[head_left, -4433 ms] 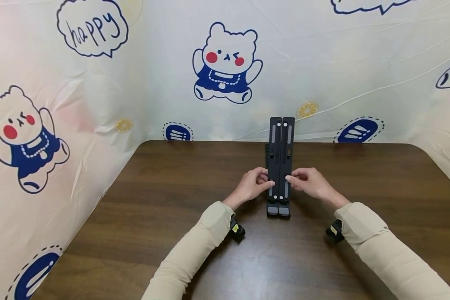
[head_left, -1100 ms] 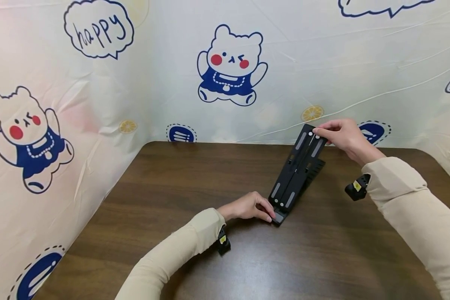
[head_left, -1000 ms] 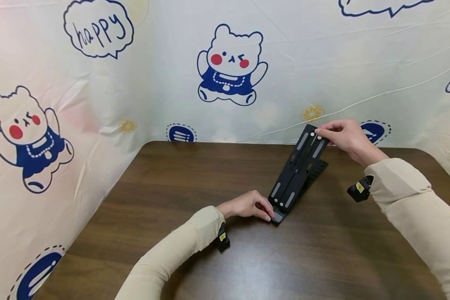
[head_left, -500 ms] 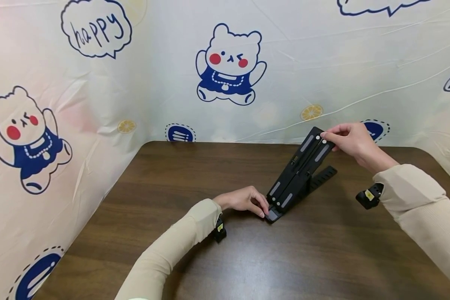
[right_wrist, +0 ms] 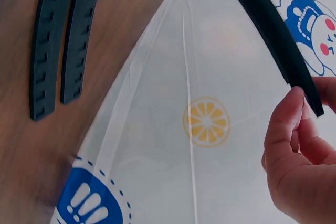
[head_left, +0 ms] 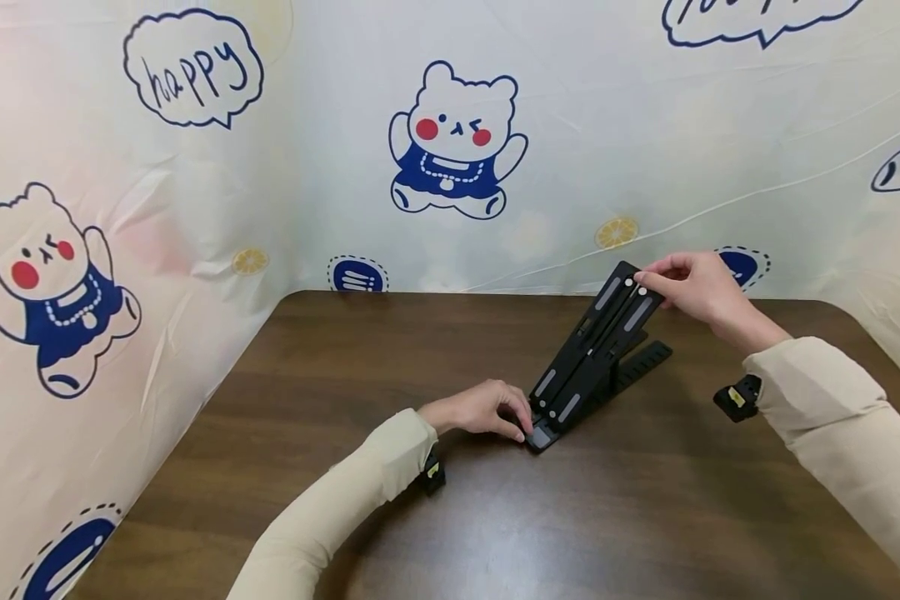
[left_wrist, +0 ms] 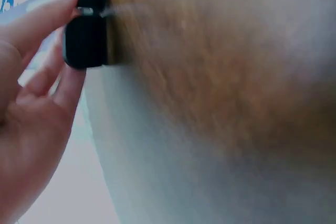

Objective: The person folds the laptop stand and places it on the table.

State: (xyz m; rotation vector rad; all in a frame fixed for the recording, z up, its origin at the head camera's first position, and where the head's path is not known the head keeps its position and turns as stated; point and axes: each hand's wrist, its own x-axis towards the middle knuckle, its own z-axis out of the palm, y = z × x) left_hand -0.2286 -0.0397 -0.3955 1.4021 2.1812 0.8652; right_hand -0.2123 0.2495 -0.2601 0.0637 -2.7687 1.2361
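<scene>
A black folding laptop stand (head_left: 594, 346) leans up to the right on the table, its two slim arms side by side with grey pads and silver rivets. My right hand (head_left: 696, 287) pinches its raised upper end between thumb and fingers. Down at the low front lip (head_left: 542, 437), my left hand (head_left: 483, 408) pinches the left corner. The notched base bars (right_wrist: 55, 51) show apart from the raised arm in the right wrist view. Fingers of the left hand (left_wrist: 39, 98) hold the stand's dark end in the left wrist view.
The brown wooden table (head_left: 330, 375) reaches back to a pale curtain (head_left: 570, 125) printed with cartoon bears. A black wrist camera (head_left: 738, 398) hangs under the right sleeve, another (head_left: 432, 472) under the left.
From upright with the hands at its sides, the stand has turned to lean right. The right hand has gone to its top, the left to its lip. Its base bars have swung further out behind.
</scene>
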